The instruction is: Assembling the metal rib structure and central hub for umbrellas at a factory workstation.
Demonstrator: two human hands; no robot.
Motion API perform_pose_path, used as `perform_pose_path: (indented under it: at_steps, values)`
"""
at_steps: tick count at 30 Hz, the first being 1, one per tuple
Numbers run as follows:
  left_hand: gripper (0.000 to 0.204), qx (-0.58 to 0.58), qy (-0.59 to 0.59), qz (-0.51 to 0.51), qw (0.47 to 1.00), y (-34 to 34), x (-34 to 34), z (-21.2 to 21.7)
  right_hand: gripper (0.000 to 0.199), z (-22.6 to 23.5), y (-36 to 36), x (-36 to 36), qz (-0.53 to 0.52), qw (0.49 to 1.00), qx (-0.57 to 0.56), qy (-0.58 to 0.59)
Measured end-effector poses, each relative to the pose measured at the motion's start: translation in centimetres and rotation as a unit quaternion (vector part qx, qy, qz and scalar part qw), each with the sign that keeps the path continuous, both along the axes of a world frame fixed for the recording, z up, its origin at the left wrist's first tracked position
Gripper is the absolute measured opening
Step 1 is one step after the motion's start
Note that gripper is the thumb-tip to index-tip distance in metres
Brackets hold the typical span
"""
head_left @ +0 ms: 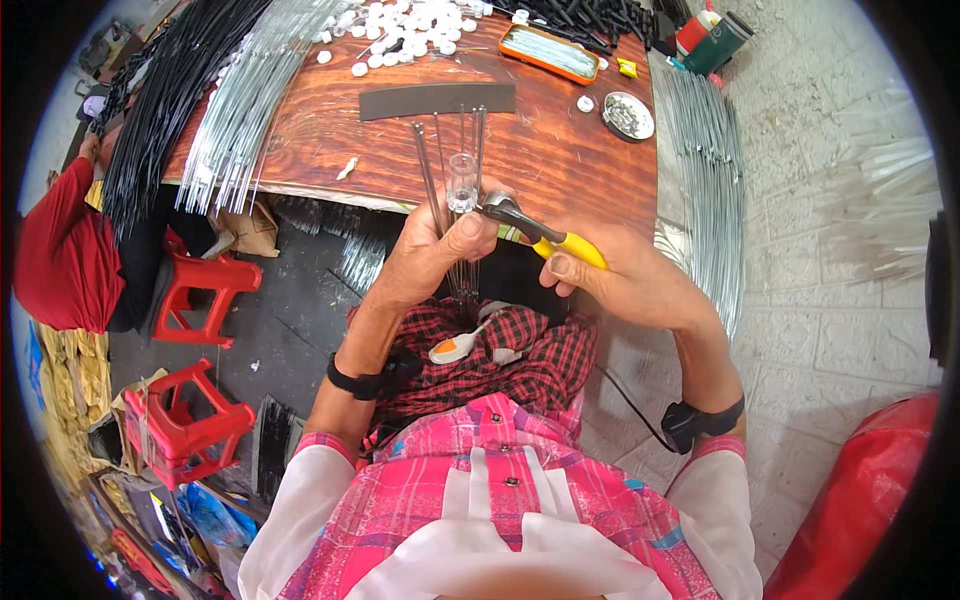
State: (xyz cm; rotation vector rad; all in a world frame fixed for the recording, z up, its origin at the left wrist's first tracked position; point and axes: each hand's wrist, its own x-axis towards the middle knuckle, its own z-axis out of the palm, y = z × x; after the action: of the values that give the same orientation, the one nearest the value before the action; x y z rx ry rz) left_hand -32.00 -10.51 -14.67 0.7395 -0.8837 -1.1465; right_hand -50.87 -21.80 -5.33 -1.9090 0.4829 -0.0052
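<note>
My left hand [425, 255] is closed around several thin metal rods [424, 165], which stick up past the fingers and continue below the fist. A clear plastic cylinder [462, 172] stands among the rods at the top of this hand, by the thumb. My right hand [635, 272] grips pliers [575, 250] with yellow handles. Their dark metal jaws meet the side of the clear cylinder's base; whether they bite on anything there is hard to make out. Both hands are over the table's near edge, above my lap.
The wooden table [560, 150] carries a dark flat strip [437, 101], white caps [400, 30], an orange-rimmed tray [548, 54] and a round dish [628, 116]. Long silver rods [250, 110] overhang its left edge. Red stools [200, 295] and a person in red [70, 250] are at left.
</note>
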Motion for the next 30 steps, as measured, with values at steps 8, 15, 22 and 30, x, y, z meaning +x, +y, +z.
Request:
perform_pose_path:
  at_steps: [8, 15, 22, 30]
  values:
    - [0.046, -0.003, 0.007, -0.006, 1.0, 0.0, 0.1, 0.1, 0.016, 0.0, -0.2, 0.0, 0.009, 0.998, -0.067, 0.001]
    - [0.044, -0.005, 0.008, 0.001, 1.0, -0.1, 0.1, -0.1, 0.022, -0.1, -0.4, 0.1, 0.01, 0.996, -0.081, 0.02]
    - [0.041, -0.005, 0.005, -0.003, 1.0, -0.3, 0.1, 0.0, 0.014, 0.5, -0.2, 0.5, 0.007, 1.0, -0.024, 0.014]
    - [0.039, 0.001, -0.063, 0.038, 0.997, -0.1, -0.7, 0.1, 0.014, 0.6, 0.2, 0.3, -0.013, 0.996, -0.058, 0.071]
